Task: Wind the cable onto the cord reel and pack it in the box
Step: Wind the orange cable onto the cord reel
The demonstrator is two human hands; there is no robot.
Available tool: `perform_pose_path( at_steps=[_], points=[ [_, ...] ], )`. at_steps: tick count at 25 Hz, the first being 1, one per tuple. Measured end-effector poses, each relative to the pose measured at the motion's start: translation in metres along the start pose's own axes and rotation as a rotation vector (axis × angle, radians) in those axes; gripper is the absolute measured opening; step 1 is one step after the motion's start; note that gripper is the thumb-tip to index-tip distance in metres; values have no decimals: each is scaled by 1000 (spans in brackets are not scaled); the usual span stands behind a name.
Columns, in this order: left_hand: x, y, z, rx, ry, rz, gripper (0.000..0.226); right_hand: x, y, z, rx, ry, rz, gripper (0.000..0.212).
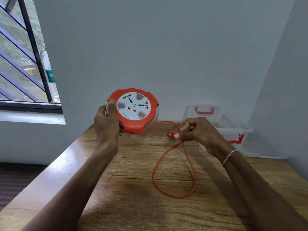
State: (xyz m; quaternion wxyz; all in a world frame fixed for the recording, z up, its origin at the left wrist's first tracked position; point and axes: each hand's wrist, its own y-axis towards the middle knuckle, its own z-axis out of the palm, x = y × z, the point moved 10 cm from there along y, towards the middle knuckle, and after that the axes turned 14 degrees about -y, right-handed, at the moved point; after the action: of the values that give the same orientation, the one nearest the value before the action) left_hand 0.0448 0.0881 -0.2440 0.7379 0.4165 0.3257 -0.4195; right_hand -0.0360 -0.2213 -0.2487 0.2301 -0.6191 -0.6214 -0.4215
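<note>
My left hand grips the round orange cord reel by its left rim and holds it tilted above the wooden table; its white face with several sockets is turned toward me. An orange cable leaves the reel's lower edge and lies in a loose loop on the table. My right hand pinches the cable just behind the orange plug, with the pins pointing left. The clear plastic box with red latches stands open at the far right of the table.
A grey wall stands close behind the table and another runs along the right side. A barred window is at the upper left. The table's left edge drops to a dark floor.
</note>
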Motion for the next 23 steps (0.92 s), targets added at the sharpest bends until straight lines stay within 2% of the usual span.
perform_pose_path(
  at_steps=[3, 5, 8, 9, 10, 12, 14, 16, 18, 20, 23],
  points=[
    [2, 3, -2, -5, 12, 2, 28, 23, -4, 18, 142, -221, -174, 30],
    [4, 2, 1, 15, 22, 7, 28, 32, -6, 39, 199, -506, -255, 32],
    [6, -1, 6, 50, 42, 17, 33, 43, -10, 66, 146, -1013, -446, 16],
    [7, -2, 8, 61, 50, 19, 36, 46, -11, 67, 123, -1106, -475, 9],
    [7, -3, 9, 71, 56, 23, 39, 47, -11, 63, 109, -1122, -469, 10],
    [8, -3, 11, 91, 64, 32, 43, 47, -7, 45, 78, -1035, -412, 30],
    [8, -5, 15, 114, 66, 37, 45, 57, -5, 19, -70, -915, -370, 46],
    [6, -8, 18, 129, 76, 47, 42, 72, -14, -8, -323, -777, -397, 44],
    [3, -13, 23, 159, 96, 67, 36, 94, -29, -10, -487, -732, -538, 35],
    [-2, -22, 32, 217, 124, 104, 25, 109, -37, 12, -468, -908, -688, 40],
    [-11, -35, 45, 299, 203, 213, 18, 101, -29, 46, -331, -1307, -710, 71]
  ],
)
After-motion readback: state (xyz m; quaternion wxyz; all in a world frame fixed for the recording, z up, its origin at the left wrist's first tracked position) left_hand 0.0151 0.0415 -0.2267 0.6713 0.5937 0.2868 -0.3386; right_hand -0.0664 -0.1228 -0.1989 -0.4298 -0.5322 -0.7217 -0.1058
